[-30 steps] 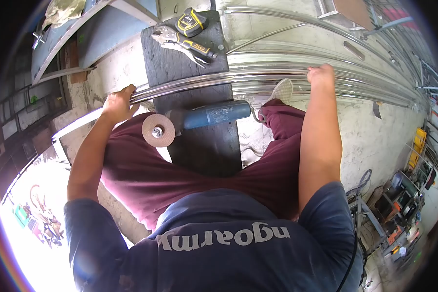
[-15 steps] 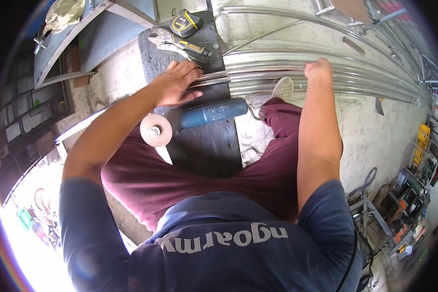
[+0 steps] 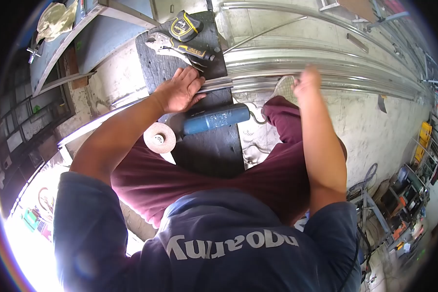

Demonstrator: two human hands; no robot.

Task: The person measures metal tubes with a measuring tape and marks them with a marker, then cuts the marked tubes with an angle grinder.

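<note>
Shiny metal tubes (image 3: pixel 258 68) run from the dark wooden board (image 3: pixel 194 151) to the right across the floor. My left hand (image 3: pixel 182 91) rests at the tubes' left part on the board, fingers bent; what is under its fingers is partly hidden. My right hand (image 3: pixel 307 80), blurred, is over the tubes near my shoe; its fingers are smeared by motion. Just below my left hand lies a blue angle grinder (image 3: pixel 216 118) with a round pale disc (image 3: pixel 159 138). Locking pliers (image 3: pixel 180 48) and a black and yellow tape measure (image 3: pixel 184 26) sit at the board's far end.
A metal frame with bluish panels (image 3: pixel 117 41) stands at the upper left. My shoe (image 3: pixel 284 87) is beside the tubes. Tools and racks, with a yellow item (image 3: pixel 422 141), are along the right wall. The grinder's cord (image 3: pixel 258 117) curls near my leg.
My right hand has moved slightly left and down, and is now blurred. My left hand has turned a little and shifted slightly down. The view has shifted slightly.
</note>
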